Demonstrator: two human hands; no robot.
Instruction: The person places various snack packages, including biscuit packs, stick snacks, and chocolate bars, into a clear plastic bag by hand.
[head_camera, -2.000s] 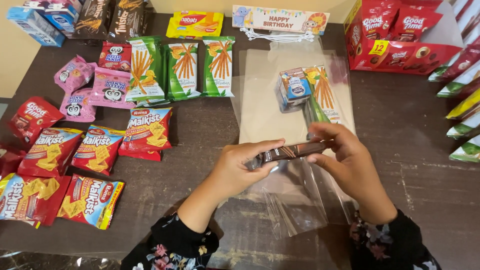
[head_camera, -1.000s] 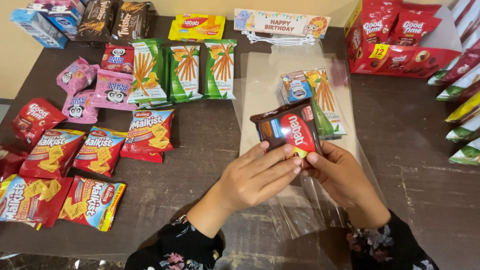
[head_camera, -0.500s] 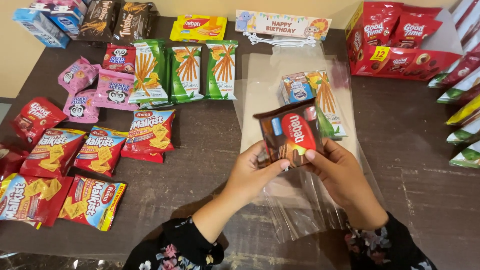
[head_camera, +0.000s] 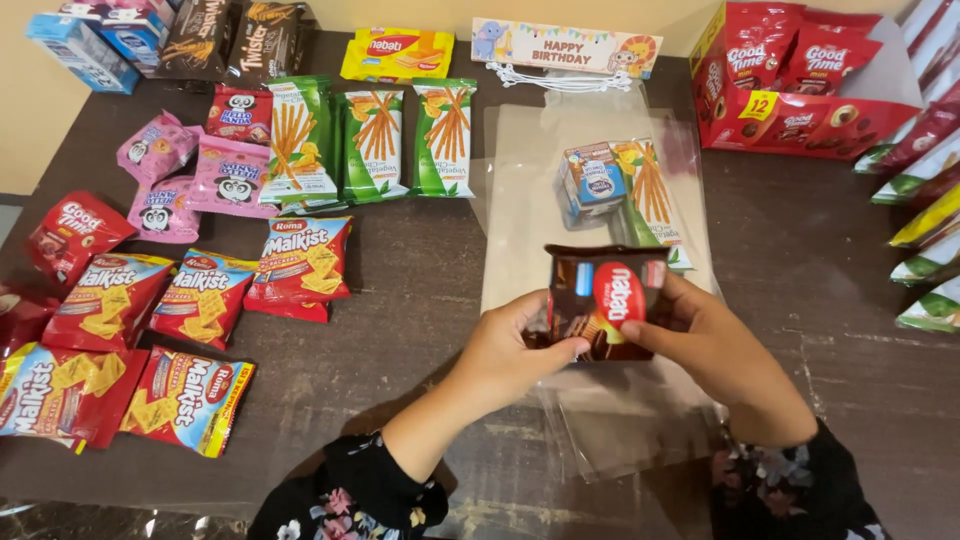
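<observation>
Both hands hold a brown wafer packet (head_camera: 600, 300) upright over the mouth of a clear plastic bag (head_camera: 610, 410). My left hand (head_camera: 510, 350) grips its lower left side, my right hand (head_camera: 700, 335) its right side with the thumb across the front. The bag lies flat on the dark table (head_camera: 420, 290). Inside it, farther from me, lie a small milk carton (head_camera: 592, 180) and a green pretzel-stick packet (head_camera: 655, 200). Floral sleeves cover both my forearms.
Left of the bag lie green stick packets (head_camera: 375, 140), pink panda packets (head_camera: 190, 170) and red-yellow cracker packets (head_camera: 200, 300). A yellow wafer packet (head_camera: 395, 52) and a party banner card (head_camera: 565, 45) sit at the back. A red open box (head_camera: 800, 85) stands back right, striped packets (head_camera: 925, 220) at the right edge.
The brown wafer packet has come down and nearer to me, now straighter, at the bag's mouth. Two seconds ago it was held edge-on; since then it has turned face up.
</observation>
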